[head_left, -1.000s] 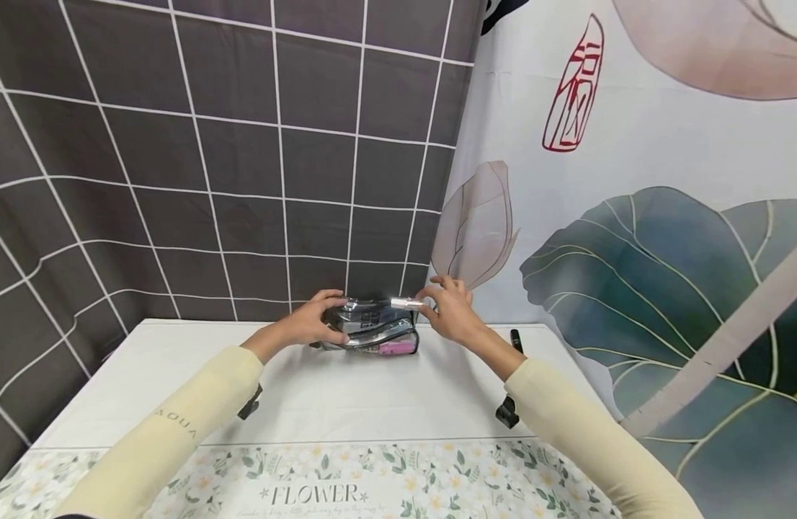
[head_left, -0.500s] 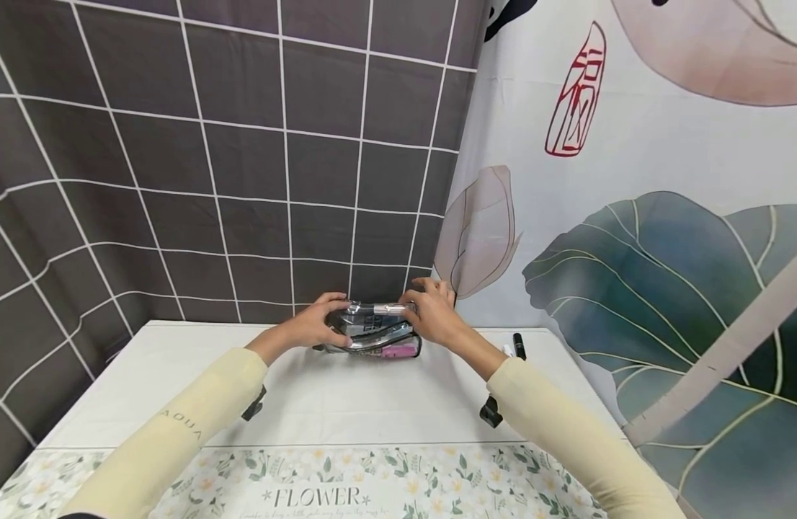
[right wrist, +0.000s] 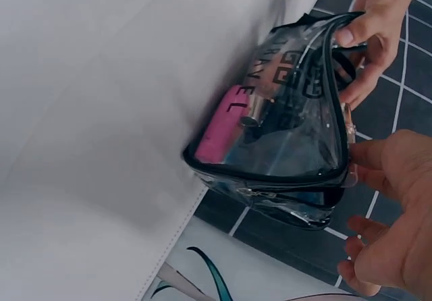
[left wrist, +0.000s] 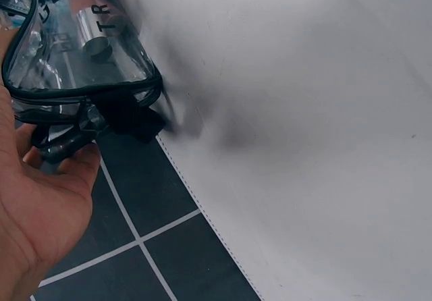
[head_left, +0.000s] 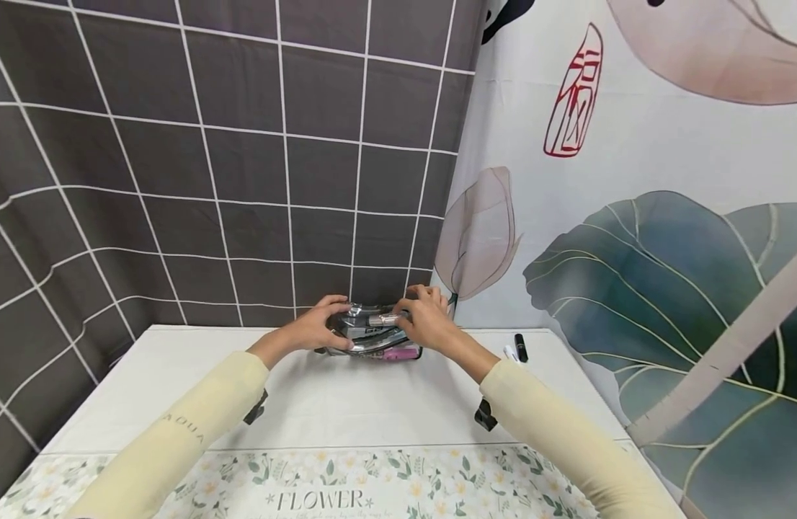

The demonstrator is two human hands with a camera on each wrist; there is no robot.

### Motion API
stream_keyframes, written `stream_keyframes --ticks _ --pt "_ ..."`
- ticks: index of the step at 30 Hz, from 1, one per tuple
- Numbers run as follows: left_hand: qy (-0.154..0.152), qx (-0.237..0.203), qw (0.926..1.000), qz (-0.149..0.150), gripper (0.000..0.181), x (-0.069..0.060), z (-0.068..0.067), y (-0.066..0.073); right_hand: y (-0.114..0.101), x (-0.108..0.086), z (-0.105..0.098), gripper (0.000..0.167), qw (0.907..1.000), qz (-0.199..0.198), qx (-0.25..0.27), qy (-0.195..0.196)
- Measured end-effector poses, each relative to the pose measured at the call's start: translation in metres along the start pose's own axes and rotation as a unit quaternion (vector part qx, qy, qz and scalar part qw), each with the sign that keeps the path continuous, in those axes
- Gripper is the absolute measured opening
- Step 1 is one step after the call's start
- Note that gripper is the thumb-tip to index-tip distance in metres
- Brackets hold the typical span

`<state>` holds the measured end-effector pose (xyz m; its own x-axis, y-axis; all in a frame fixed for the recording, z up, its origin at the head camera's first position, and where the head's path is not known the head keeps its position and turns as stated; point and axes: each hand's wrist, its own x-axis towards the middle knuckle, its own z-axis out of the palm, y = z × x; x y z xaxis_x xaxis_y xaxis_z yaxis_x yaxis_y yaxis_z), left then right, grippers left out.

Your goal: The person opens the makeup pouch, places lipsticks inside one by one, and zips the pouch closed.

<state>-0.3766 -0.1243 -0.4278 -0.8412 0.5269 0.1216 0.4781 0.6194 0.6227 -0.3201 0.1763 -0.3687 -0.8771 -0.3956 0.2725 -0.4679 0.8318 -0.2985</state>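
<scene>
A clear pouch with black trim (head_left: 356,333) and the word TRAVEL lies at the table's back edge. My left hand (head_left: 313,328) grips its left end at the opening, with the thumb in front. My right hand (head_left: 427,317) pinches a short silvery tube (head_left: 383,319) over the pouch's open top; its exact kind cannot be told. In the right wrist view a pink container (right wrist: 224,131) shows through the pouch's wall, beside a silver-ended tube (right wrist: 254,108). The right fingertips are partly hidden behind the pouch's rim there.
On the white table (head_left: 346,404), to the right, lie a black cylindrical item (head_left: 520,347) and a small white one (head_left: 510,352). A floral cloth strip (head_left: 308,468) runs along the front. A dark gridded curtain (head_left: 243,180) hangs behind.
My right hand has moved left with the silvery tube, bringing it from the pouch's right end to over its middle and slightly lower. My left hand stays on the pouch.
</scene>
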Motion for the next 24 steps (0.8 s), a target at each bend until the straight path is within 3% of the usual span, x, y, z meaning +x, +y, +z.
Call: stream_keyframes --ticks 4,10,11,18,24 --pt "-0.011 -0.031 0.9995 0.000 0.102 -0.007 -0.005 0.013 0.001 0.000 0.003 0.022 1.0000 -0.003 -0.002 0.005" --pt "-0.008 -0.015 0.9998 -0.012 0.098 -0.013 -0.007 0.028 -0.003 0.002 0.003 0.022 1.0000 -0.002 0.004 0.004" --pt "-0.011 -0.016 0.9994 -0.028 0.098 -0.016 -0.008 0.036 -0.004 0.002 0.004 0.022 1.0000 -0.002 0.004 0.002" --pt "-0.009 -0.014 0.9991 -0.038 0.095 -0.016 -0.006 0.040 -0.004 -0.001 0.009 0.032 0.9999 0.011 0.010 -0.008" --pt "-0.013 -0.021 0.9991 -0.033 0.098 -0.018 -0.008 0.038 -0.001 -0.006 0.007 0.032 0.9995 0.004 0.031 0.011"
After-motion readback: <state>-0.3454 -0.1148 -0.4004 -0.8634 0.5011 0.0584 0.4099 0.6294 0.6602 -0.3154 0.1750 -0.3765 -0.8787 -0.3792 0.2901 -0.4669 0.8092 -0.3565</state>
